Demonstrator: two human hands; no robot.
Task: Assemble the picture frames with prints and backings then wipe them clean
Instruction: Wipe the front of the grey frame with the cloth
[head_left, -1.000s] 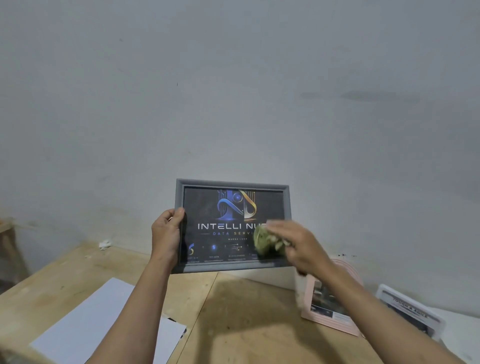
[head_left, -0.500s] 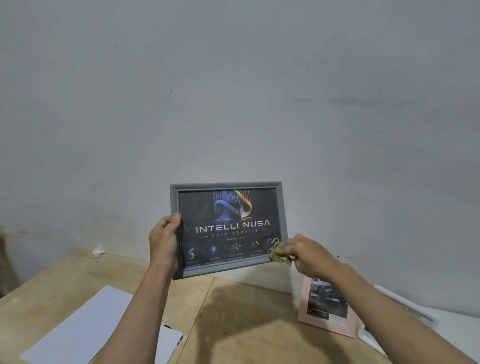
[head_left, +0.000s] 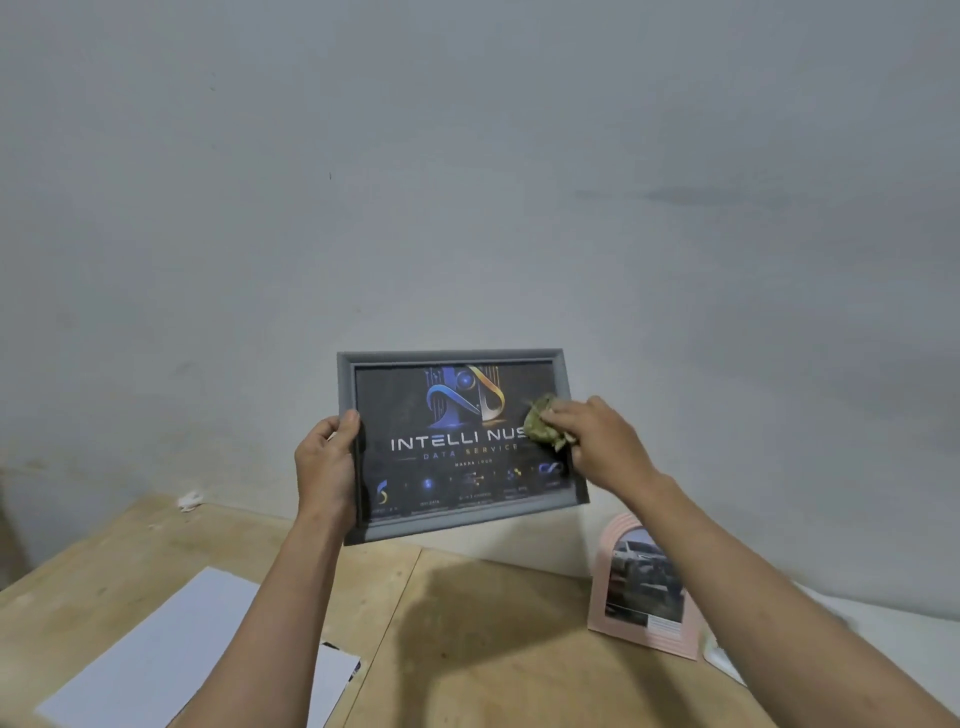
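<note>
A grey picture frame (head_left: 452, 359) with a dark print reading "INTELLI NUSA DATA SERVICE" is held upright in the air above the wooden table (head_left: 493, 639). My left hand (head_left: 328, 467) grips its left edge, thumb on the front. My right hand (head_left: 597, 441) presses a crumpled greenish cloth (head_left: 540, 426) against the glass at the right side, covering the end of the lettering. A pink arched frame (head_left: 680, 636) with a car photo stands on the table at the right.
White sheets of paper (head_left: 171, 660) lie on the table at the lower left. Something white lies at the far right behind my right forearm (head_left: 724, 660). A small white scrap (head_left: 189, 500) lies by the wall. The grey wall stands close behind.
My right hand with the cloth has moved from the frame's lower right corner up to the right-middle of the glass. The frame has tilted slightly.
</note>
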